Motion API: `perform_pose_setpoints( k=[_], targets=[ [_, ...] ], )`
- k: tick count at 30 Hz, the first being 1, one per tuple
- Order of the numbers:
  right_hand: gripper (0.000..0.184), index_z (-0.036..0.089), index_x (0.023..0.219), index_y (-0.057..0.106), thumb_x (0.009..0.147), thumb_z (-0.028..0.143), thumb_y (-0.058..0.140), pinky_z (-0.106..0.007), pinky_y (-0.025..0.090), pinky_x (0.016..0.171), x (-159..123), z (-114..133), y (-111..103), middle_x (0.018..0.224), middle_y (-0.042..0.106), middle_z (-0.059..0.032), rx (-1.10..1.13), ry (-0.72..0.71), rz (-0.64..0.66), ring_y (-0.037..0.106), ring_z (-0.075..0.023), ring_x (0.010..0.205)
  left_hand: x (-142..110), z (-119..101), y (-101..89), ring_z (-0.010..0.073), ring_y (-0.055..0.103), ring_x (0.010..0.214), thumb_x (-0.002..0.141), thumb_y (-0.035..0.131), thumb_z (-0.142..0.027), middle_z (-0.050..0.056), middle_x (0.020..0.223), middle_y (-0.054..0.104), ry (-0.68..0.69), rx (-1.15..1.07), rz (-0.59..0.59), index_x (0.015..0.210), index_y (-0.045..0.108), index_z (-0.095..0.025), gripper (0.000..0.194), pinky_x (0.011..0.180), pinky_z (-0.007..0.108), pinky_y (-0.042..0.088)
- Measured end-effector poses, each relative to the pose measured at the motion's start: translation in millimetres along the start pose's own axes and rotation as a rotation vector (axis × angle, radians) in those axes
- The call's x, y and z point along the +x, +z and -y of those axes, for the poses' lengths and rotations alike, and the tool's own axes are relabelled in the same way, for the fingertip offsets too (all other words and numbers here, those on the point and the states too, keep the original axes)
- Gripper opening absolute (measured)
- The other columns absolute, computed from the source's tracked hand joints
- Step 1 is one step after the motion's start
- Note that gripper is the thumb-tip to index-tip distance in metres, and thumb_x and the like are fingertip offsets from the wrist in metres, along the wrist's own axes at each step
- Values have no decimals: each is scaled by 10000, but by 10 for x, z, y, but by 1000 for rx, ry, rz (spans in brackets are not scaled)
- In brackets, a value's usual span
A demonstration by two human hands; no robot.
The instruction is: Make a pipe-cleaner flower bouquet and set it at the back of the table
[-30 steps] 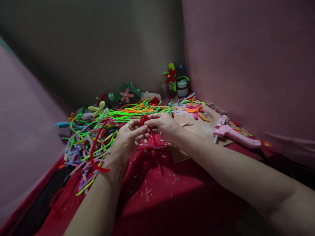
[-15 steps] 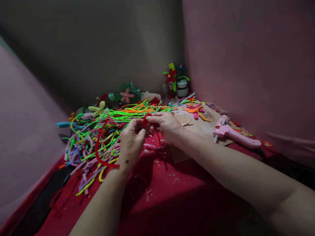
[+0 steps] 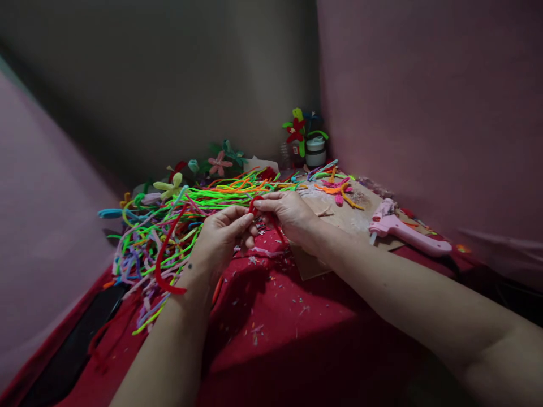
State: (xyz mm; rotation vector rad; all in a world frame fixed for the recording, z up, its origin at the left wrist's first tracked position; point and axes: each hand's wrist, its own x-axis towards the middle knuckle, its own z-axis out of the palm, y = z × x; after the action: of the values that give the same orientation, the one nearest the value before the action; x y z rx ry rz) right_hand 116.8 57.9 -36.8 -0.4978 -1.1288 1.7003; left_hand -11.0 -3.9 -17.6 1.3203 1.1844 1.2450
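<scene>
Between my two hands is a red pipe cleaner [image 3: 256, 199], bent into a small loop at the fingertips. My left hand [image 3: 223, 232] pinches it from the left, thumb against the fingers. From the right, my right hand [image 3: 288, 213] grips the loop between thumb and forefinger, and a red end hangs down below that palm. A longer curved red length [image 3: 159, 265] hangs by my left wrist; where it joins the rest is hidden. Behind my left hand lies a big heap of coloured pipe cleaners [image 3: 148, 249].
A pink glue gun [image 3: 405, 234] rests on a cardboard sheet [image 3: 352, 223] at the right, near an orange and pink pipe-cleaner piece [image 3: 337, 189]. Finished flowers [image 3: 219, 164] and a lidded jar [image 3: 315, 151] stand at the back. Scraps litter the red cloth [image 3: 271, 316]. A dark flat object [image 3: 80, 339] lies left.
My left hand has turned and shifted slightly left and down, its thumb now laid along toward the loop. The long red length has swung left. My right hand stays almost in place.
</scene>
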Motion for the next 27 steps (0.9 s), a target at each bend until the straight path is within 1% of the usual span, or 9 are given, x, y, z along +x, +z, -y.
perform_pose_setpoints(
  k=[3, 5, 8, 11, 15, 17, 19, 23, 27],
  targets=[
    [112, 111, 590, 596, 668, 184, 632, -200, 303, 396, -14, -9, 3, 478, 522, 27, -55, 17, 48, 410, -57, 401, 4, -16, -15, 71, 511, 385, 695, 674, -243, -8, 579, 621, 40, 4, -94, 798, 580, -140, 174, 330, 151, 345],
    [94, 107, 582, 611, 658, 161, 624, -199, 282, 387, -23, -11, 4, 455, 510, 33, -159, 26, 67, 390, -52, 393, 9, -27, -31, 68, 514, 397, 695, 666, -233, -6, 594, 628, 87, 10, -152, 786, 577, -136, 160, 342, 156, 360],
    [87, 109, 555, 619, 641, 111, 608, -196, 256, 364, -34, -5, 1, 405, 463, 56, -339, 9, 116, 346, -41, 365, 19, -36, -58, 72, 516, 404, 691, 657, -226, -7, 602, 631, 117, 30, -180, 771, 565, -138, 151, 345, 164, 368],
    [152, 117, 536, 575, 688, 127, 577, -190, 297, 352, -47, 11, 15, 405, 477, 50, -333, 15, 159, 382, -46, 342, 27, -35, -70, 82, 518, 389, 679, 654, -216, -13, 585, 627, 120, 85, -181, 771, 550, -145, 156, 331, 173, 363],
    [121, 140, 640, 526, 761, 154, 538, -192, 428, 422, -67, 46, 62, 530, 596, 20, -107, -18, 97, 515, -67, 404, 30, -19, -52, 93, 505, 352, 678, 634, -211, -24, 532, 607, 167, 179, -185, 762, 547, -158, 132, 315, 183, 353],
    [101, 150, 681, 510, 779, 160, 535, -195, 452, 444, -76, 67, 84, 564, 609, 21, -44, -68, 45, 538, -69, 429, 28, -8, -28, 94, 490, 332, 687, 614, -207, -30, 519, 599, 182, 211, -184, 767, 550, -166, 111, 306, 189, 347],
    [92, 155, 699, 504, 783, 157, 541, -185, 454, 455, -85, 85, 98, 565, 601, 31, -48, -121, -6, 536, -61, 435, 24, 1, 3, 90, 474, 319, 689, 598, -197, -37, 506, 588, 187, 235, -187, 769, 554, -171, 95, 301, 190, 335],
    [84, 156, 713, 518, 792, 164, 547, -167, 444, 482, -100, 100, 109, 549, 578, 46, -146, -239, -83, 518, -46, 442, 15, 5, 53, 82, 458, 308, 674, 584, -175, -43, 489, 575, 195, 272, -205, 747, 560, -172, 77, 300, 185, 317],
    [83, 163, 713, 508, 790, 164, 540, -183, 442, 489, -88, 68, 97, 558, 579, 41, -234, -280, -110, 512, -55, 452, 15, 4, 60, 84, 457, 304, 666, 579, -172, -45, 485, 576, 194, 271, -215, 751, 562, -172, 87, 303, 187, 322]
  ],
)
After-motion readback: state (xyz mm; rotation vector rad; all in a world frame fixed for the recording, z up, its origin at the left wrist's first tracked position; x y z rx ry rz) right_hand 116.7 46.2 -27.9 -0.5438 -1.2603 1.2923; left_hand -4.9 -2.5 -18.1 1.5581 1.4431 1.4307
